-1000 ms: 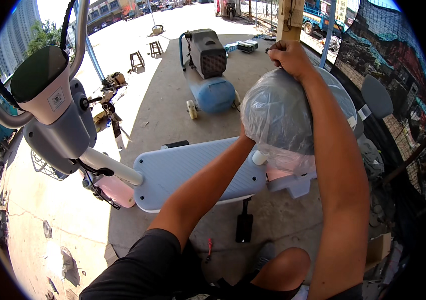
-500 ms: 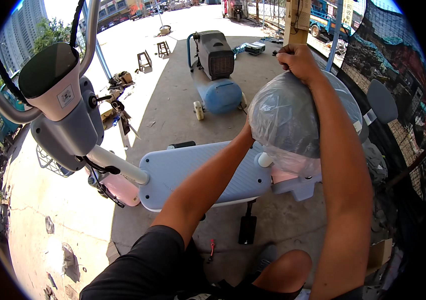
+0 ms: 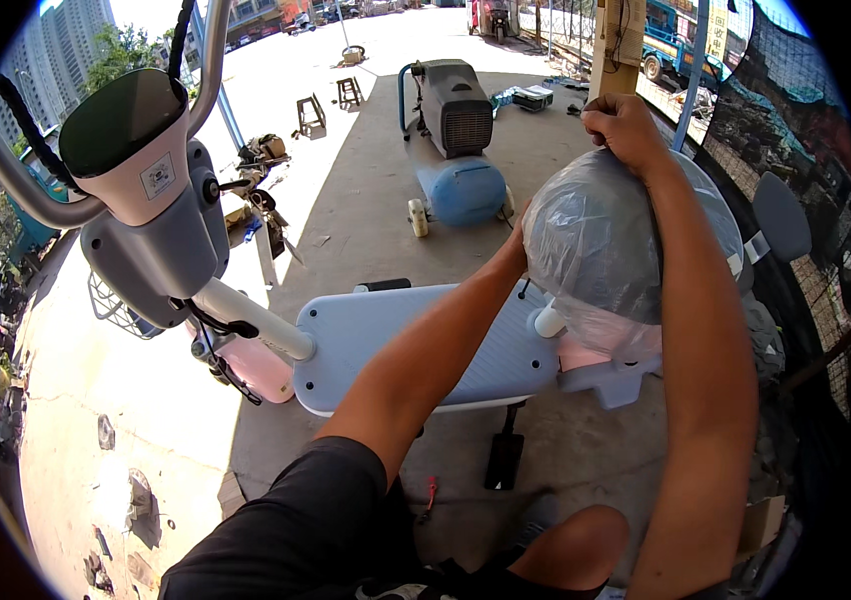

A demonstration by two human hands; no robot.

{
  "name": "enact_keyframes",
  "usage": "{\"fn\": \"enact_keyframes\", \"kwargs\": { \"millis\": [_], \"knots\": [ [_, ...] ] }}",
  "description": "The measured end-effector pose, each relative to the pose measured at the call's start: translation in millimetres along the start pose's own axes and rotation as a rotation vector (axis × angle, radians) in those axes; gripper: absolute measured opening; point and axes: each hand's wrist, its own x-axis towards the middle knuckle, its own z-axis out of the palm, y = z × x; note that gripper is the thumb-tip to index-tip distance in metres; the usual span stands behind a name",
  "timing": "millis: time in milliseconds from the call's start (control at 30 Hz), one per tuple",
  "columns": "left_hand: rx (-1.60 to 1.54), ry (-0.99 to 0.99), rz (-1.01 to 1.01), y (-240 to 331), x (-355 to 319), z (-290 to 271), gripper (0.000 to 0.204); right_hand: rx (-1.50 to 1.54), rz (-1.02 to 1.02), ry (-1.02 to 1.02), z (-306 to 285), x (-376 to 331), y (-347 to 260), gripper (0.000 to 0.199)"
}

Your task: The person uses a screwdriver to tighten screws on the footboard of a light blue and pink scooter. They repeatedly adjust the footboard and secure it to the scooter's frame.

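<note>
A pale-blue scooter (image 3: 426, 345) fills mid-frame, its seat wrapped in clear plastic (image 3: 596, 250) at centre right, where the right hand (image 3: 626, 125) pinches the wrap on top and the left hand (image 3: 518, 250) is hidden behind it, grip unclear; a blue compressor (image 3: 461, 150) stands beyond, upper centre.

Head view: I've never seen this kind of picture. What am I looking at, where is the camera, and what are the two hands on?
The camera sits on a person's head and looks down, so the edges bend. Both bare forearms reach up from below. The right hand grips the top of a clear plastic cover wrapped over the seat of a pale blue scooter. The left hand is mostly hidden behind that cover. On the concrete floor behind stands a blue air compressor.
</note>
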Motion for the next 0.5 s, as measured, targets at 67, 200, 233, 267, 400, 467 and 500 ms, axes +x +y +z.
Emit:
{"fn": "enact_keyframes", "kwargs": {
  "millis": [67,200,233,267,400,467,500],
  "knots": [
    [-0.176,-0.013,0.002,-24,1,15,0.041,-0.019,0.017,0.015,-12,-4,5,0.017],
    [0.093,-0.008,0.331,-53,-10,13,0.04,0.003,0.005,0.004,-11,-4,6,0.017],
    [0.013,-0.027,0.345,-56,-5,12,0.04,0.005,-0.005,0.011,-10,-4,4,0.016],
    [-0.069,-0.047,0.359,-57,-4,8,0.04,-0.006,0.005,0.0,-9,-4,4,0.016],
    [-0.077,0.014,0.168,-47,5,-8,0.052,-0.048,0.014,-0.02,-14,-4,6,0.016],
    [-0.112,0.007,-0.002,-25,8,-26,0.047,-0.055,0.009,-0.012,-10,-3,5,0.016],
    [-0.099,0.022,-0.05,-13,8,-35,0.048,-0.044,0.007,-0.019,-5,-2,3,0.017]
  ]
}}
